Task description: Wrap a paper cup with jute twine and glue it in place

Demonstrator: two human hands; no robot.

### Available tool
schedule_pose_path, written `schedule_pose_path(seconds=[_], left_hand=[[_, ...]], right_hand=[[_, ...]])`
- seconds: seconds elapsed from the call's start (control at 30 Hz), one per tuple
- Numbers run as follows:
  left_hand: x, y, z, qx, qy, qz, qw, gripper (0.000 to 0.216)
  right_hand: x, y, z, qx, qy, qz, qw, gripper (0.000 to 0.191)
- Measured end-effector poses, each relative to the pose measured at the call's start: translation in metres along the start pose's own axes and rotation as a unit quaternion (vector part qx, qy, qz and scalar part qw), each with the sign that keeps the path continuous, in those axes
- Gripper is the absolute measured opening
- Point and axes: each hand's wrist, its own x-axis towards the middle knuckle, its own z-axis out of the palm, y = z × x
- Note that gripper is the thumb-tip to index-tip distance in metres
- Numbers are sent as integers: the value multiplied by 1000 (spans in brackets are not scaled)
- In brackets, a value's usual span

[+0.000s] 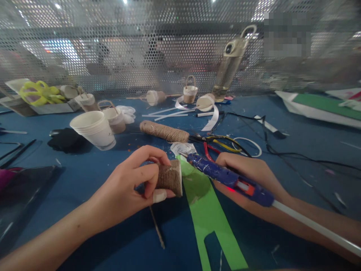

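My left hand is closed round a small cup wrapped in brown twine, which lies tilted on its side with its pale end to the right. A whitish wrap covers part of the thumb. In my right hand is a blue hot glue gun, its nozzle pointing up and left, just past the cup and apart from it. A white glue stick juts from its back end. Beneath both lies a strip of green paper. Below my left hand, a thin twine-covered stick rests on the blue table.
Ahead lie a twine roll, red and yellow-handled pliers and white glue sticks. Stacked paper cups stand at left, near small twine baskets. A bottle leans against the perforated metal screen. Black cable crosses the right.
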Motion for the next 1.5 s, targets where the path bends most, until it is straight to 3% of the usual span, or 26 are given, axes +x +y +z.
schedule_pose_path(seconds=[0.53, 0.97, 1.27, 1.5], left_hand=[[0, 1, -1, 3, -6, -13, 1000, 44], [-2, -2, 1, -13, 5, -7, 1000, 45], [-2, -1, 2, -18, 12, -3, 1000, 44], [-2, -1, 2, -17, 10, -1, 1000, 43]], right_hand=[[2, 18, 4, -31, 8, -65, 997, 15], [-3, 6, 2, -66, -11, -18, 998, 13], [-2, 3, 2, -89, -20, -16, 996, 6], [-2, 2, 1, -91, -32, -21, 995, 11]])
